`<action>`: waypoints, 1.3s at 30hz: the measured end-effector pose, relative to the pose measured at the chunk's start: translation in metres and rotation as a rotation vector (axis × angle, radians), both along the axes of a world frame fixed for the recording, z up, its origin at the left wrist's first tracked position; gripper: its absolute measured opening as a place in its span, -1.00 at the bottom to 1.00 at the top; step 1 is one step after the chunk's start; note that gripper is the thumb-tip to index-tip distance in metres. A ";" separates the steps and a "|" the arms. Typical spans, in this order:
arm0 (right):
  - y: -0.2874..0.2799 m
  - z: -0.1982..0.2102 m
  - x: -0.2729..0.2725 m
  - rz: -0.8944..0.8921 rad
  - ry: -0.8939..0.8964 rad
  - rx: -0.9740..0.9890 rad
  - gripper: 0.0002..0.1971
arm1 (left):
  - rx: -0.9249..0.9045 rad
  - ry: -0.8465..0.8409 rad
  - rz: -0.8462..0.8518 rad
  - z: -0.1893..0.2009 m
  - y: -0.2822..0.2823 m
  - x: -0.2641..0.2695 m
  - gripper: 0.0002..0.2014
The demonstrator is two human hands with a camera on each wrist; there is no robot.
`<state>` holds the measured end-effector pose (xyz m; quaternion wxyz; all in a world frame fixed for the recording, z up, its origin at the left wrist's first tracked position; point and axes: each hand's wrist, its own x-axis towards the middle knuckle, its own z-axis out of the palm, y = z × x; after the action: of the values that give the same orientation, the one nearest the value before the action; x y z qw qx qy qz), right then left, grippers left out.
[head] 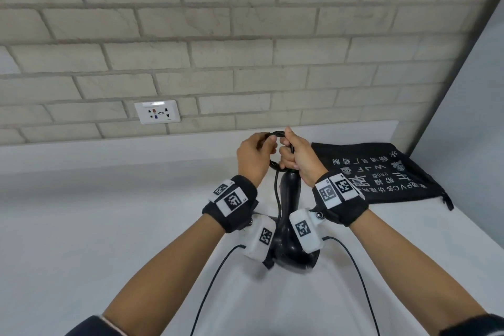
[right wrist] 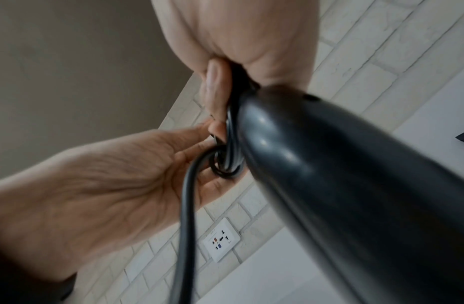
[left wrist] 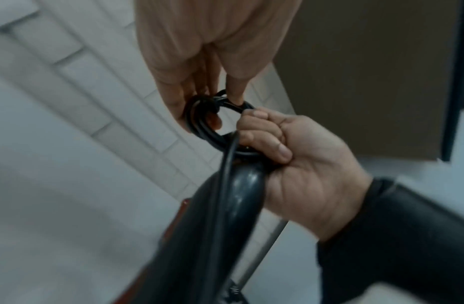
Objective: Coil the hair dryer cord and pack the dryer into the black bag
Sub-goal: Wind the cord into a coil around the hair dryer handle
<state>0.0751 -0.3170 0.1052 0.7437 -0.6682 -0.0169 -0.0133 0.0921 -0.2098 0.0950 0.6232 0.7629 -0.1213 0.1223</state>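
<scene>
A black hair dryer (head: 290, 251) hangs between my wrists above the white counter (head: 109, 226), its handle (left wrist: 238, 195) pointing up and away. At the handle's far end the black cord (head: 275, 135) is wound into a small coil (left wrist: 202, 123). My left hand (head: 268, 142) pinches the coil's left side between thumb and fingers. My right hand (head: 286, 150) grips the coil's right side, fingers curled round it at the handle's tip (right wrist: 264, 98). A loose length of cord (right wrist: 186, 226) runs down along the handle. The black bag (head: 381, 172) lies flat just right of my right hand.
A brick-pattern wall stands behind the counter with a white socket (head: 157, 112) on it, nothing plugged in. A grey side wall (head: 469, 117) closes off the right. Thin black cables (head: 215, 275) trail from both wrist cameras toward me.
</scene>
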 end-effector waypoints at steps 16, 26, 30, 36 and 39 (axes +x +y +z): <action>0.001 0.005 -0.002 0.076 -0.005 -0.055 -0.59 | -0.783 0.649 -0.523 0.006 0.013 -0.004 -0.54; 0.002 0.003 0.001 0.021 -0.012 -0.029 -0.60 | -0.436 0.426 -0.177 -0.003 0.024 -0.014 -0.79; 0.004 0.003 0.000 0.033 -0.013 -0.039 -0.60 | -0.464 0.441 -0.114 -0.009 0.025 -0.019 -0.85; 0.005 0.004 -0.002 0.007 -0.021 -0.028 -0.60 | -0.601 0.598 -0.234 -0.006 0.023 -0.022 -0.86; 0.003 0.003 -0.002 -0.012 -0.017 -0.014 -0.60 | -0.533 0.648 -0.288 -0.004 0.021 -0.027 -0.77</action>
<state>0.0735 -0.3135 0.1078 0.7386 -0.6735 -0.0192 -0.0232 0.0655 -0.1889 0.0907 0.8146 0.5499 0.0111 -0.1841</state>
